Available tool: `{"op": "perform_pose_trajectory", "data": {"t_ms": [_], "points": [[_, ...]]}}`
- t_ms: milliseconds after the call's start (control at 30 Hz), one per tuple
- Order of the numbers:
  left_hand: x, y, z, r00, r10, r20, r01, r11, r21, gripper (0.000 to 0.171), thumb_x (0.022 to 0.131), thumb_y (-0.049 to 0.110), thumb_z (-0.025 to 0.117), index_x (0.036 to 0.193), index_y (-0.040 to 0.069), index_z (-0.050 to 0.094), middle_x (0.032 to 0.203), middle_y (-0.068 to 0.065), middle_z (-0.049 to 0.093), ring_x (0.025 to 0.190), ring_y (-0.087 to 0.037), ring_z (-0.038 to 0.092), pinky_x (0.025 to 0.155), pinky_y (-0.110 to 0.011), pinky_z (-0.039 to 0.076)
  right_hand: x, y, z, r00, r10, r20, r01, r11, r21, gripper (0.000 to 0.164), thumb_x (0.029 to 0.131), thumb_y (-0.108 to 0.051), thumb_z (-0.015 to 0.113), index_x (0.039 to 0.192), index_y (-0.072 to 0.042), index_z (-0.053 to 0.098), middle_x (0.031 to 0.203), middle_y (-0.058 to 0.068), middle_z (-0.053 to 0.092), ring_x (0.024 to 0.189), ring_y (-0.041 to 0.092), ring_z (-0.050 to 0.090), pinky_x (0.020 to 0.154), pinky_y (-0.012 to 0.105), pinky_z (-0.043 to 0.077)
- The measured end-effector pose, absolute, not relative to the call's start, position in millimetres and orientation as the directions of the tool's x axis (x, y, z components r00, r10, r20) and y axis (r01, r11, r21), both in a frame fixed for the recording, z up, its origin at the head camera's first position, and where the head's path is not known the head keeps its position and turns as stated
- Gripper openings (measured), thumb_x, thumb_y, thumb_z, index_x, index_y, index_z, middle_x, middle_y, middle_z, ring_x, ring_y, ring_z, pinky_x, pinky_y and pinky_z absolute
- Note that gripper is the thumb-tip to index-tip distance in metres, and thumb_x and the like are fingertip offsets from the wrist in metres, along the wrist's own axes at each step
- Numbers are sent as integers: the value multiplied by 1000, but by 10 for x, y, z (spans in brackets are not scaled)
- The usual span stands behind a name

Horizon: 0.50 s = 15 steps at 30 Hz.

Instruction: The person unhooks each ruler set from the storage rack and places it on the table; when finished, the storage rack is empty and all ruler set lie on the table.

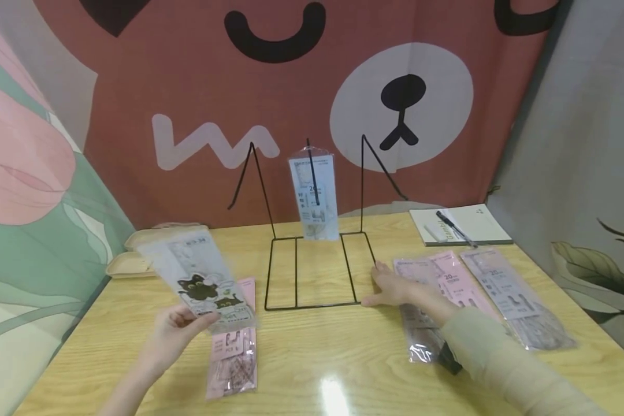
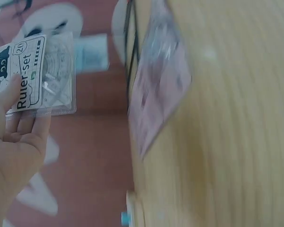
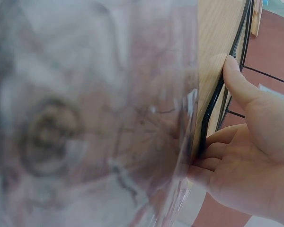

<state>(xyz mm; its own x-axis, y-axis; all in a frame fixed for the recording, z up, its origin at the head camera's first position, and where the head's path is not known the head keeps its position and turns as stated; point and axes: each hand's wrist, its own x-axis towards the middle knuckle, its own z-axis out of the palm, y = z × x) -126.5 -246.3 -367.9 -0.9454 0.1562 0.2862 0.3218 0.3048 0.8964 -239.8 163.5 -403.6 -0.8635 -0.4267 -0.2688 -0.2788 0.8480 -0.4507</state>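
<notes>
My left hand (image 1: 174, 335) pinches a clear packet printed with black cats, a ruler set (image 1: 203, 283), between thumb and fingers, raised left of the rack. "Ruler-set" reads on the packet's card in the left wrist view. A black wire display rack (image 1: 296, 271) stands mid-table with three upper prongs. On its middle prong hangs a pale blue packet (image 1: 326, 202); the two outer prongs carry nothing. My right hand (image 1: 395, 289) grips the rack's base at its front right corner, thumb and fingers on the wire. A blurred clear packet (image 3: 85, 94) fills much of the right wrist view.
Several pink and greyish packets (image 1: 509, 289) lie at the right, partly under my right forearm. Another pink packet (image 1: 231, 370) lies below my left hand. A notebook (image 1: 478, 222) with a black pen (image 1: 455, 226) sits back right; beige trays (image 1: 130, 264) sit back left.
</notes>
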Motion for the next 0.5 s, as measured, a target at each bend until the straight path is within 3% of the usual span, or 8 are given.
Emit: {"op": "perform_pose_trajectory", "data": {"t_ms": [100, 167, 300, 400, 500], "points": [[-1173, -2720, -3659, -974, 55, 220, 226, 313, 922, 28, 88, -2, 61, 94, 24, 69, 82, 17, 73, 75, 1, 68, 66, -16, 54, -2399, 1627, -4041, -861, -426, -277, -277, 851, -446, 102, 84, -49, 63, 142, 19, 12, 150, 36, 0, 142, 47, 2, 117, 54, 7], [-1136, -2888, -3662, -992, 8, 124, 120, 320, 940, 28, 89, 1, 60, 95, 28, 65, 79, 14, 73, 72, -2, 68, 64, -19, 55, -2399, 1621, -4042, -863, -419, -282, -270, 854, -444, 102, 85, -50, 63, 142, 18, 12, 151, 35, -1, 142, 46, 1, 117, 53, 7], [-1104, -3155, -3713, -993, 27, -116, -99, 355, 930, 17, 93, 11, 59, 109, 8, 59, 84, 7, 74, 75, -10, 71, 68, -26, 58, -2412, 1625, -4046, -867, -411, -282, -265, 859, -437, 100, 86, -48, 62, 143, 17, 12, 151, 34, -1, 142, 46, 1, 117, 53, 7], [-1082, -3287, -3791, -962, 68, -265, -211, 430, 878, 38, 94, 20, 58, 117, -9, 53, 82, 5, 73, 74, -10, 69, 68, -28, 58, -2419, 1624, -4035, -866, -413, -282, -271, 861, -430, 100, 86, -47, 62, 142, 18, 12, 151, 35, -1, 142, 46, 1, 117, 53, 7], [-1065, -3367, -3870, -934, 118, -338, -241, 492, 837, 53, 94, 26, 58, 121, -18, 47, 81, 4, 70, 71, -8, 66, 65, -27, 57, -2410, 1616, -4027, -865, -410, -288, -271, 866, -421, 100, 86, -48, 62, 142, 18, 12, 151, 35, 0, 142, 46, 1, 117, 53, 7]]}}
